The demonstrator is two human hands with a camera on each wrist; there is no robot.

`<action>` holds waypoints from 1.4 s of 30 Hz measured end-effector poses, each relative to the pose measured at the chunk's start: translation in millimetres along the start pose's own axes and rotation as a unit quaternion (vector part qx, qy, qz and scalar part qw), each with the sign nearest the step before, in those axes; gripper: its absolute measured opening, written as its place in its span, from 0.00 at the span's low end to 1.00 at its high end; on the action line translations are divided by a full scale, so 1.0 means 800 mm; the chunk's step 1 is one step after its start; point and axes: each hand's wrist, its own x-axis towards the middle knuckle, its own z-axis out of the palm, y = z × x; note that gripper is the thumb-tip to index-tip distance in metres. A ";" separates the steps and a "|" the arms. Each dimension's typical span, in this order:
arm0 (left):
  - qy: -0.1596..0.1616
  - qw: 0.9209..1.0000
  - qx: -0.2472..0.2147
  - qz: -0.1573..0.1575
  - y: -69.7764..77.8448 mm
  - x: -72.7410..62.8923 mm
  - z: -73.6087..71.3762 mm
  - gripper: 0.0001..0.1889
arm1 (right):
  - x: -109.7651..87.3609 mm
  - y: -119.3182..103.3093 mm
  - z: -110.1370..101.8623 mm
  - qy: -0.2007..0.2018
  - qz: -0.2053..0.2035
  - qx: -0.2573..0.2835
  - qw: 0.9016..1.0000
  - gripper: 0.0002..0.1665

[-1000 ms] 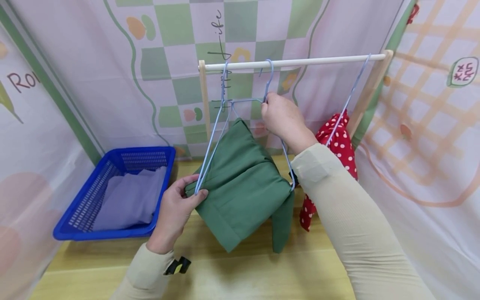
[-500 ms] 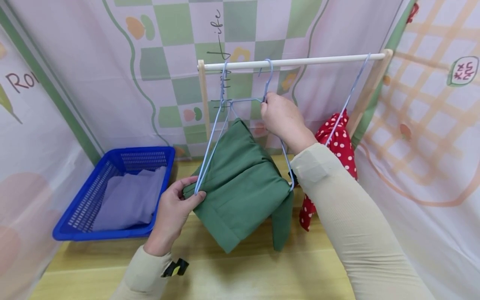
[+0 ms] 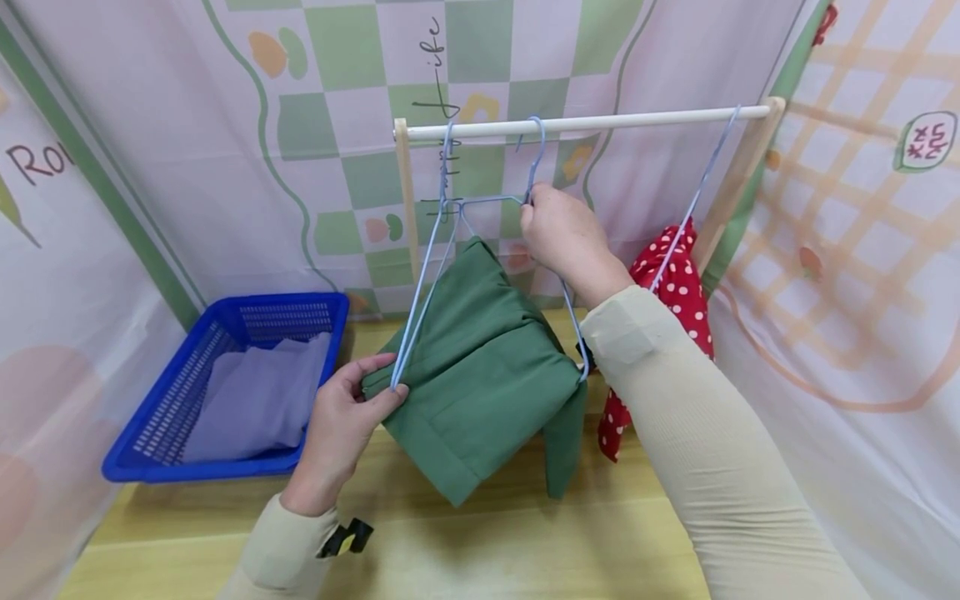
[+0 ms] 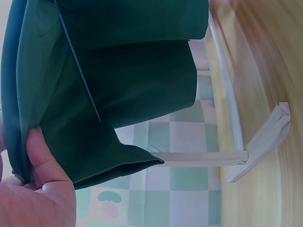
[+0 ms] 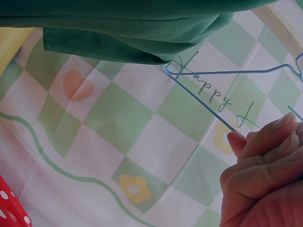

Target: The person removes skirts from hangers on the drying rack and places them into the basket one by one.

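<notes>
A folded green garment [image 3: 480,375] hangs over the bar of a light blue wire hanger [image 3: 427,283] whose hook sits on the white rail [image 3: 600,123] of a small wooden rack. My left hand [image 3: 352,417] pinches the garment's lower left corner together with the hanger's end. In the left wrist view my thumb [image 4: 45,161] presses the green garment [image 4: 118,71]. My right hand [image 3: 562,233] grips the hanger's neck just below the hook [image 3: 536,142]. The right wrist view shows my fingers [image 5: 265,151] curled on the blue hanger wire [image 5: 222,75].
A blue basket [image 3: 225,383] with pale lilac cloth [image 3: 255,400] sits on the wooden table [image 3: 487,533] at the left. A red polka-dot garment [image 3: 667,308] hangs on another hanger at the rail's right end. Patterned fabric walls close in all round.
My left hand has shifted slightly left and down with the garment's corner. The right hand stays on the hanger's neck.
</notes>
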 end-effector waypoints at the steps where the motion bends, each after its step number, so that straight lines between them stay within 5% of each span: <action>1: -0.002 1.000 -0.004 0.000 0.001 0.000 -0.001 0.22 | 0.000 0.000 0.000 -0.001 0.001 0.001 1.000 0.22; 42: 0.010 0.999 -0.042 -0.008 0.017 -0.011 -0.019 0.21 | 0.002 -0.002 0.002 0.005 0.003 -0.002 1.000 0.21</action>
